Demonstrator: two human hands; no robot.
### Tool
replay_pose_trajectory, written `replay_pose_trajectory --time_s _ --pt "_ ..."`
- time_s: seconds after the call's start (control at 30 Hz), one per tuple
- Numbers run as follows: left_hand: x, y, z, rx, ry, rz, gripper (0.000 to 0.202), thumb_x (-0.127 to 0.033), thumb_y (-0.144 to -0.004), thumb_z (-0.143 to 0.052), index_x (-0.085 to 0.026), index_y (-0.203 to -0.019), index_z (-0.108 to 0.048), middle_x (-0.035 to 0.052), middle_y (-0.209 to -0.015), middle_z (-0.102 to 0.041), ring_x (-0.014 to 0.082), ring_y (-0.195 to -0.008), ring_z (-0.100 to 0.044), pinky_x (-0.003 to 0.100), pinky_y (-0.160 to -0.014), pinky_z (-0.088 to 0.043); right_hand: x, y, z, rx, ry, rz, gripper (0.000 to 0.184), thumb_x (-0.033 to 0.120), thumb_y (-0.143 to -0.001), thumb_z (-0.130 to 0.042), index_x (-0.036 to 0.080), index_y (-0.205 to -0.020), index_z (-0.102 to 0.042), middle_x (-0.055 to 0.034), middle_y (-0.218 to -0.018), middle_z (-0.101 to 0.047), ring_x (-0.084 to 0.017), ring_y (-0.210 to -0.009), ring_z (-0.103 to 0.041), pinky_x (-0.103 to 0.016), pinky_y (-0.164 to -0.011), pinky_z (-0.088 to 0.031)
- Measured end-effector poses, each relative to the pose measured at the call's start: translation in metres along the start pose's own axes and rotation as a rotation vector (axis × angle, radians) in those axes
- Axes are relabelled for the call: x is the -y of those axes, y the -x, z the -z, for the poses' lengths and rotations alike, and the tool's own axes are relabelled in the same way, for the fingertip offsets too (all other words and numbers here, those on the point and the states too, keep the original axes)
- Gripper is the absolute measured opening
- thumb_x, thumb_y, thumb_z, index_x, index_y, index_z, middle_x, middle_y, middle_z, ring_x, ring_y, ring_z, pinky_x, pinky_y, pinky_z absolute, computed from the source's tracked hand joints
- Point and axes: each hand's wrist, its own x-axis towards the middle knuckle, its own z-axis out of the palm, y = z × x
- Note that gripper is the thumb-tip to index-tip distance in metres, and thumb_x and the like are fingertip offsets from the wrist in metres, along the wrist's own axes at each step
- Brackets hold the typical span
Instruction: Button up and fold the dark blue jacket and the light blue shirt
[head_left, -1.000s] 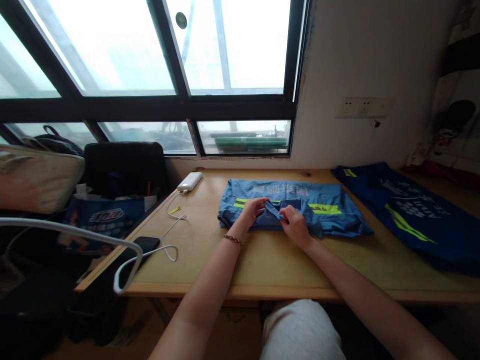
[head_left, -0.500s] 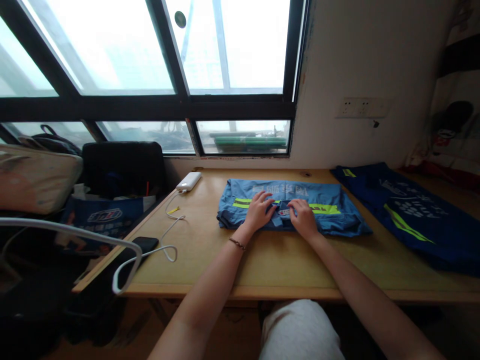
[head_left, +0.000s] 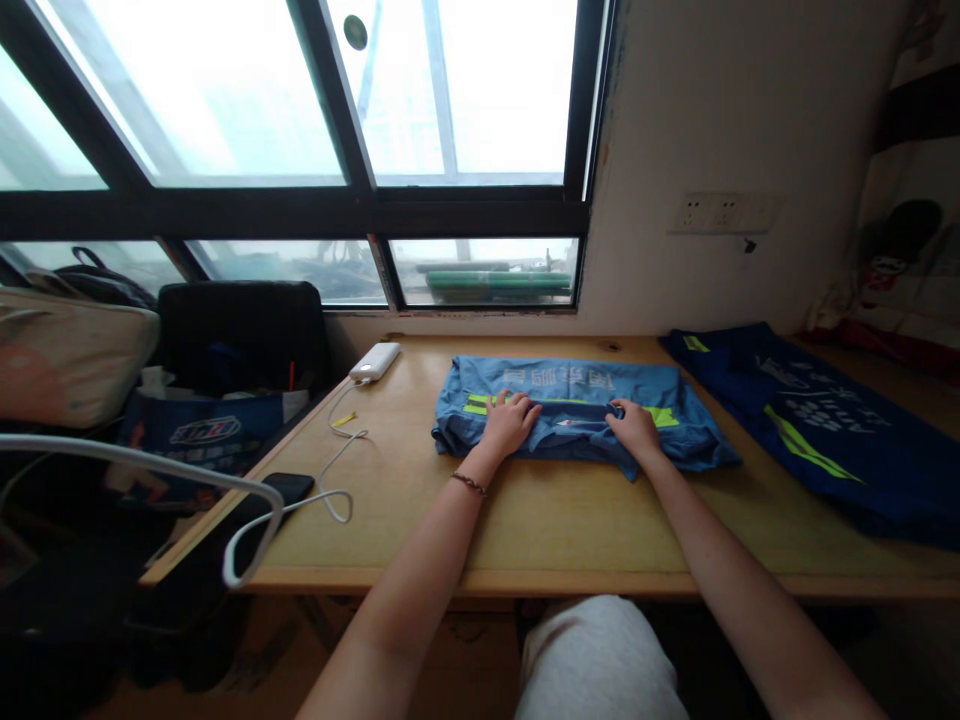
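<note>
A folded light-blue work jacket (head_left: 555, 377) lies crosswise on the table, with pale lettering along its far part and a yellow reflective stripe across the middle. My left hand (head_left: 511, 422) rests on its left half, fingers apart and curved over the cloth near the stripe. Farther right, my right hand (head_left: 634, 430) pinches the end of a dark-blue band of the jacket. That band, perhaps the collar, stretches between both hands. A small corner of cloth hangs toward the table's front below my right hand.
A dark-blue garment (head_left: 817, 420) with yellow stripes lies at the right on the table (head_left: 405, 520). To the left are a white power bank (head_left: 375, 361) with a cable and a black phone (head_left: 289, 489). A black chair (head_left: 244, 330) and bags stand beyond the left edge.
My right hand has moved right, away from my left hand, drawing the dark-blue band out flat. A cloth corner now pokes out at the front. My left hand has barely shifted.
</note>
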Motion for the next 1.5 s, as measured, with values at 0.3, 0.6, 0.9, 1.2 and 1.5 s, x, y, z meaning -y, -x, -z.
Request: replay_pose_trajectory --time_s 0.3,0.6,0.9,1.2,1.5 --pt "-0.014 0.006 -0.007 0.005 -0.044 0.036 0.035 -0.036 -0.077 -0.051 -0.018 -0.108 -0.053 0.0159 -0.127 -0.04 0.0344 -0.124 -0.021 0.055 -0.098 -0.003 0.006 0.003 0.005 -0.124 -0.002 0.11 0.03 0.037 -0.08 -0.044 0.018 -0.092 -0.064 -0.0117 -0.089 -0.064 -0.023 -0.086 -0.057 -0.034 -0.077 -0.042" --pt "-0.042 0.011 0.008 0.198 -0.166 -0.511 0.052 -0.051 -0.077 -0.045 -0.021 -0.119 -0.044 0.0078 -0.129 -0.04 0.0229 -0.126 -0.023 0.045 -0.104 -0.008 0.014 0.007 0.017 0.445 -0.108 0.605 0.079 0.049 -0.061 -0.063 0.019 -0.129 -0.035 -0.0095 -0.135 -0.032 -0.026 -0.127 -0.021 -0.042 -0.103 -0.02" --pt "-0.03 0.004 0.016 0.297 -0.254 -0.453 0.049 -0.038 -0.063 -0.059 -0.017 -0.106 -0.049 0.0106 -0.109 -0.049 0.0267 -0.107 -0.04 0.046 -0.101 -0.017 -0.003 0.0 0.041 0.646 0.041 0.492 0.084 0.019 -0.051 -0.059 0.014 -0.13 -0.033 -0.0117 -0.13 -0.036 -0.025 -0.118 -0.033 -0.035 -0.099 -0.026" --pt "-0.022 0.003 0.006 0.4 -0.202 -0.44 0.052 -0.006 -0.061 -0.045 -0.017 -0.112 -0.045 0.0091 -0.113 -0.049 0.0219 -0.111 -0.04 0.045 -0.101 -0.019 0.002 -0.001 0.048 0.446 0.117 0.425 0.066 0.004 -0.057 -0.047 0.022 -0.12 -0.046 -0.0054 -0.119 -0.049 -0.022 -0.104 -0.048 -0.027 -0.086 -0.037" --pt "-0.024 0.007 0.008 0.45 -0.103 -0.416 0.06 -0.02 -0.069 -0.052 -0.02 -0.127 -0.036 0.0085 -0.132 -0.036 0.0234 -0.126 -0.022 0.047 -0.104 -0.011 -0.014 0.003 0.047 0.708 0.218 0.329 0.089 0.017 -0.051 -0.066 0.019 -0.132 -0.03 -0.0137 -0.134 -0.03 -0.032 -0.122 -0.027 -0.04 -0.096 -0.027"
